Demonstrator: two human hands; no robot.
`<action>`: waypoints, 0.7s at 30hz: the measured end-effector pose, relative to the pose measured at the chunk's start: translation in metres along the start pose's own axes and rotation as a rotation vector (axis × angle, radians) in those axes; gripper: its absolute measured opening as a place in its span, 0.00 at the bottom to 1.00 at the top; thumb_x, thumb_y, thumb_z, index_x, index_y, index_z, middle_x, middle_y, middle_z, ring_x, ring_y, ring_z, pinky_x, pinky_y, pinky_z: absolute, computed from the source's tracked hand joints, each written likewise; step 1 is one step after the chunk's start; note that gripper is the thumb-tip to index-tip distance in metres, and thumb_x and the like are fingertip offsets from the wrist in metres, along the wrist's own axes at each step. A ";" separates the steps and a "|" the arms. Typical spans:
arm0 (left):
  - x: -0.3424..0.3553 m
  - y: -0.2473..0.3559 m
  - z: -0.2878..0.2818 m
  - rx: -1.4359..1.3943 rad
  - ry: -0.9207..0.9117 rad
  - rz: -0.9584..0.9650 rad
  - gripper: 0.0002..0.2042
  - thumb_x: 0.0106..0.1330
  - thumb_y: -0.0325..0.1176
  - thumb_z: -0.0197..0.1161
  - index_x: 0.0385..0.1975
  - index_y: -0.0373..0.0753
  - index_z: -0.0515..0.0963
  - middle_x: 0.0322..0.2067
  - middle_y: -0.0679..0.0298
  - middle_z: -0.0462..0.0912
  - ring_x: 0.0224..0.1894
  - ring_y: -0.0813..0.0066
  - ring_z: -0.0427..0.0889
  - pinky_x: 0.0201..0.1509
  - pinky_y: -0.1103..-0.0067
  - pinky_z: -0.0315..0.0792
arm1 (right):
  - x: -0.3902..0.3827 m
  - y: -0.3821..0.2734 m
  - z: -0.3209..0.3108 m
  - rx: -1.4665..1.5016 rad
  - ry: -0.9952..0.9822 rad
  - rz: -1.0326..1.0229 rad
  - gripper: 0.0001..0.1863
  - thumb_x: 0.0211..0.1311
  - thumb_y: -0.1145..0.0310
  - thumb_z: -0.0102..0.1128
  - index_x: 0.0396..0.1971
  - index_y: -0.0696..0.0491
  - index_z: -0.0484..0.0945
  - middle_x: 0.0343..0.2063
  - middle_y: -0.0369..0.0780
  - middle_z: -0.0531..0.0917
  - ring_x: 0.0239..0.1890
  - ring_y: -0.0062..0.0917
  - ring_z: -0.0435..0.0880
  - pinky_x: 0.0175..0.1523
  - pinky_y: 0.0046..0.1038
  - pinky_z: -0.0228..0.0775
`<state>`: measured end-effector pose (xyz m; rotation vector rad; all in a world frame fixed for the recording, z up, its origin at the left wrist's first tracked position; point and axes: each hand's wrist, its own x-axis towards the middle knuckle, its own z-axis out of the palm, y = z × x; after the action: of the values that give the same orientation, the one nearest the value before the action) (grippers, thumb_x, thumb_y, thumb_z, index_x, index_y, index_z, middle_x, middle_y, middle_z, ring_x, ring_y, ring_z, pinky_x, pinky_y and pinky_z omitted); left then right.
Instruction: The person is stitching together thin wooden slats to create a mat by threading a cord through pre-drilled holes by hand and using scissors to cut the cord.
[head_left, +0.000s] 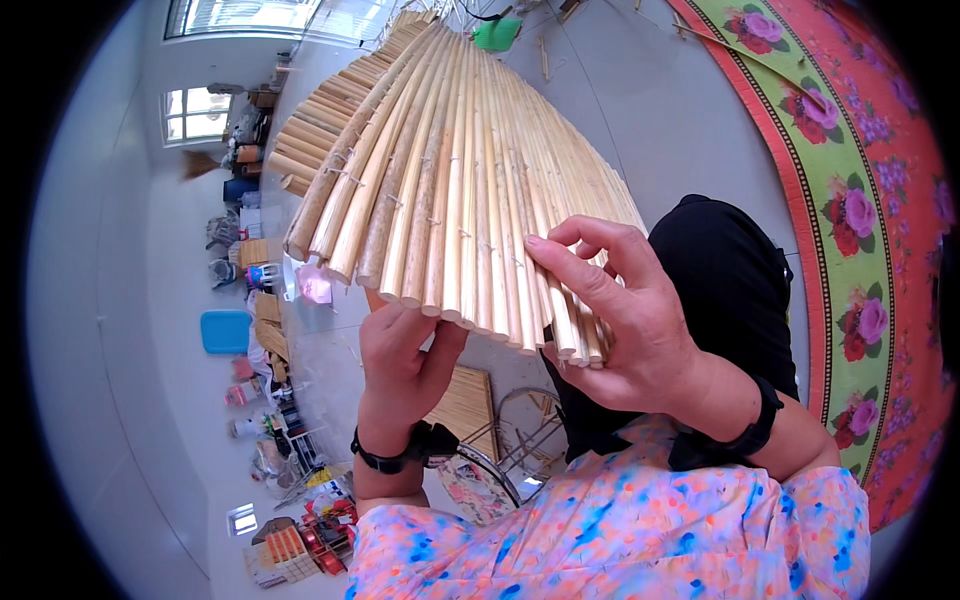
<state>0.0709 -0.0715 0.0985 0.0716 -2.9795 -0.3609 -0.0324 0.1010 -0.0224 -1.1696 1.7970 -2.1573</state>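
Observation:
A mat of pale reed sticks, bound side by side with thin ties, stretches away from me and bends over on its far left. Its cut stick ends face me. My left hand is under the near edge, thumb up against the stick ends, its other fingers mostly hidden behind the mat. At the near right part of the edge, my right hand grips the sticks, with fingers on top and part of the hand below. Both wrists wear dark bands.
A flowered red and green cloth runs along the right, with a thin stick on it. Below the mat are a woven square panel and a round metal frame. Assorted goods and a blue tray line the left wall.

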 end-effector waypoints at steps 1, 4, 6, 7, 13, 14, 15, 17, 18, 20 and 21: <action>-0.003 -0.003 -0.001 -0.051 -0.006 -0.027 0.04 0.55 0.22 0.66 0.23 0.35 0.76 0.17 0.61 0.76 0.19 0.62 0.76 0.25 0.73 0.68 | 0.000 0.000 0.000 -0.001 -0.006 0.004 0.42 0.33 0.73 0.70 0.59 0.51 0.74 0.52 0.44 0.72 0.49 0.42 0.74 0.50 0.37 0.72; -0.009 -0.011 -0.001 -0.172 -0.016 -0.085 0.04 0.55 0.23 0.65 0.22 0.36 0.77 0.16 0.61 0.76 0.19 0.62 0.76 0.24 0.73 0.67 | 0.000 0.001 0.001 -0.002 -0.006 -0.013 0.41 0.33 0.73 0.70 0.59 0.51 0.74 0.53 0.45 0.72 0.49 0.42 0.74 0.50 0.37 0.72; -0.005 -0.007 0.001 -0.202 -0.011 -0.092 0.04 0.56 0.23 0.65 0.22 0.36 0.77 0.16 0.62 0.76 0.18 0.63 0.75 0.23 0.73 0.66 | 0.000 0.001 0.001 0.004 -0.009 -0.006 0.41 0.34 0.74 0.70 0.59 0.51 0.73 0.53 0.46 0.71 0.49 0.43 0.74 0.50 0.38 0.72; -0.006 -0.007 0.002 -0.214 -0.001 -0.100 0.04 0.56 0.24 0.65 0.22 0.36 0.77 0.16 0.62 0.76 0.18 0.63 0.75 0.23 0.73 0.65 | 0.000 0.002 0.001 0.009 -0.010 -0.003 0.41 0.34 0.74 0.69 0.59 0.52 0.73 0.54 0.46 0.71 0.49 0.43 0.73 0.51 0.38 0.72; -0.012 -0.011 0.005 -0.096 0.018 -0.098 0.03 0.55 0.24 0.64 0.22 0.37 0.77 0.16 0.62 0.76 0.19 0.62 0.76 0.25 0.73 0.66 | 0.001 0.004 0.003 -0.019 0.004 -0.039 0.42 0.37 0.74 0.67 0.62 0.51 0.70 0.55 0.46 0.71 0.49 0.45 0.72 0.53 0.38 0.71; -0.012 -0.011 0.007 -0.065 0.033 -0.080 0.03 0.55 0.23 0.64 0.22 0.37 0.77 0.16 0.61 0.76 0.19 0.61 0.76 0.25 0.73 0.66 | 0.001 0.004 0.002 -0.017 -0.004 -0.036 0.42 0.37 0.74 0.68 0.62 0.51 0.70 0.55 0.46 0.71 0.49 0.44 0.72 0.53 0.38 0.71; -0.011 -0.010 0.009 -0.033 0.051 -0.060 0.03 0.54 0.23 0.64 0.22 0.36 0.78 0.17 0.61 0.77 0.19 0.60 0.76 0.26 0.73 0.66 | 0.001 0.004 0.002 -0.017 -0.011 -0.035 0.42 0.37 0.74 0.68 0.62 0.51 0.70 0.55 0.45 0.71 0.49 0.44 0.72 0.53 0.39 0.70; -0.008 -0.008 0.018 -0.039 0.124 0.038 0.03 0.54 0.22 0.64 0.23 0.36 0.77 0.18 0.60 0.77 0.20 0.59 0.75 0.26 0.73 0.65 | 0.001 0.004 0.002 -0.016 -0.019 -0.034 0.43 0.36 0.73 0.69 0.62 0.51 0.70 0.55 0.45 0.70 0.50 0.44 0.72 0.54 0.39 0.70; -0.007 -0.007 0.021 -0.041 0.161 0.086 0.03 0.54 0.22 0.64 0.23 0.35 0.77 0.18 0.60 0.77 0.20 0.58 0.75 0.26 0.72 0.65 | 0.001 0.004 0.002 -0.013 -0.021 -0.034 0.43 0.36 0.73 0.69 0.62 0.50 0.70 0.55 0.45 0.70 0.50 0.44 0.72 0.54 0.39 0.70; -0.011 -0.008 0.024 -0.009 0.187 0.118 0.02 0.54 0.21 0.64 0.24 0.35 0.78 0.20 0.59 0.77 0.21 0.58 0.75 0.26 0.72 0.65 | 0.001 0.004 0.004 -0.002 -0.022 -0.040 0.43 0.36 0.72 0.69 0.62 0.50 0.71 0.55 0.45 0.71 0.50 0.44 0.72 0.54 0.39 0.70; -0.011 -0.008 0.026 0.006 0.196 0.138 0.02 0.54 0.21 0.64 0.25 0.34 0.78 0.20 0.59 0.77 0.22 0.57 0.75 0.26 0.71 0.66 | 0.001 0.006 0.004 0.004 -0.015 -0.044 0.43 0.36 0.72 0.70 0.62 0.50 0.71 0.55 0.45 0.71 0.50 0.44 0.73 0.54 0.39 0.70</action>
<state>0.0780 -0.0720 0.0699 -0.0924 -2.7727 -0.3095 -0.0332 0.0958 -0.0270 -1.2320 1.7764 -2.1685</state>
